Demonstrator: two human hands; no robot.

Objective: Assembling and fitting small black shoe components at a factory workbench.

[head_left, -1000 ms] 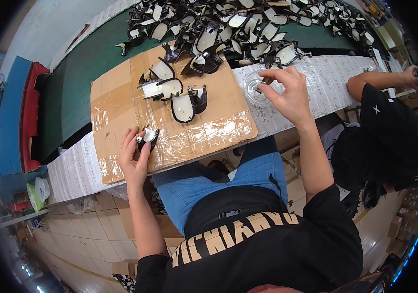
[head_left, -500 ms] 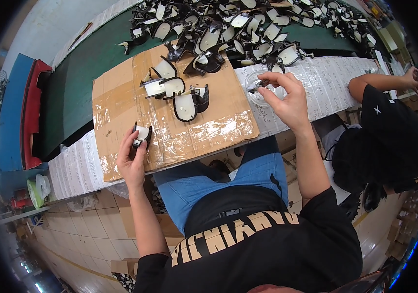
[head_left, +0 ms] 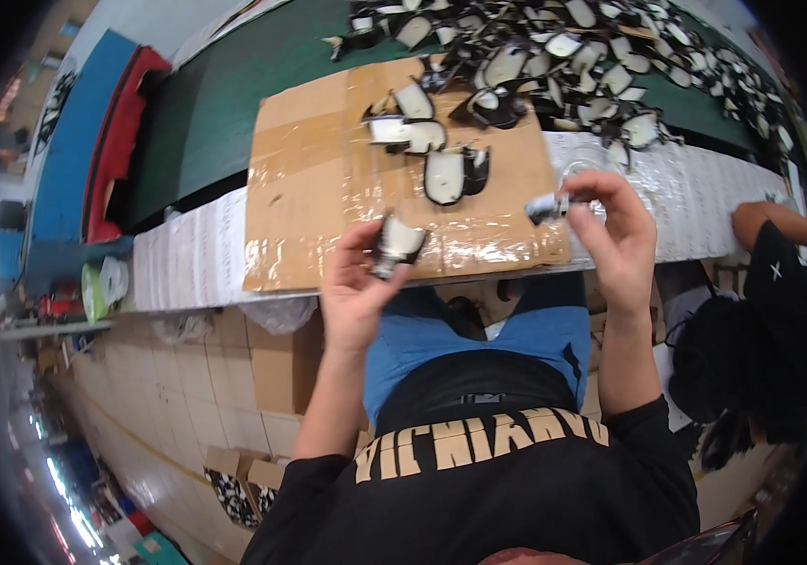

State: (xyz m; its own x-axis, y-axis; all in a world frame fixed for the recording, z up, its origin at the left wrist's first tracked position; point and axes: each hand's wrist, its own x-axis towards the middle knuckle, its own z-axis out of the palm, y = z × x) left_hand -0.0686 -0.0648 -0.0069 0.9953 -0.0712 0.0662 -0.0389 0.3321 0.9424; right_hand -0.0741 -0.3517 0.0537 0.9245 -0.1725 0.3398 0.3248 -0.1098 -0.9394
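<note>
My left hand [head_left: 358, 287] is closed on a curved black piece with a white inner face [head_left: 403, 239], gripped between thumb and fingers over the near part of the cardboard sheet [head_left: 318, 198]. Pinched in my right hand [head_left: 618, 235] is a small dark and silvery part [head_left: 546, 208], blurred, so its kind does not show. That hand is above the cardboard's right edge, just in front of a clear round dish [head_left: 584, 160] that it partly hides. Several similar black-and-white pieces [head_left: 445, 177] lie on the cardboard beyond my hands.
A large heap of black-and-white pieces [head_left: 563, 45] spreads over the green work surface [head_left: 210, 104] at the back. At the right is a co-worker's arm [head_left: 771, 224]. A red and blue panel [head_left: 119, 141] stands at the left. Open cartons [head_left: 224, 461] sit on the floor.
My right hand has come away from the clear dish with the small part in its pinch. My hands are nearer each other, and the left one has tilted its piece. The whole view has shifted.
</note>
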